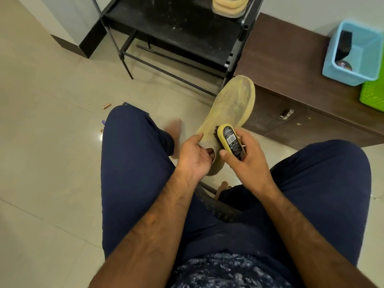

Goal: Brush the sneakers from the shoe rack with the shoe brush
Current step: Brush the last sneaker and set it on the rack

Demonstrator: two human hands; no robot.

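Entry: tan sneaker (230,104), brushing step in progress, held over the floor between the knees.
Left hand (193,159) is gripping the sneaker at its collar, fingers curling into the opening, toe pointing away toward the shoe rack (176,23). Right hand (247,161) is holding the shoe brush (228,138) in a closed grip, bristles touching the upper just beside the left grip. The next move is probably calling for strokes toward the toe, with the left hand steadying. A second sneaker (228,7) is sitting on the rack.

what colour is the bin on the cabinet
Light blue bin, seen in the head view.
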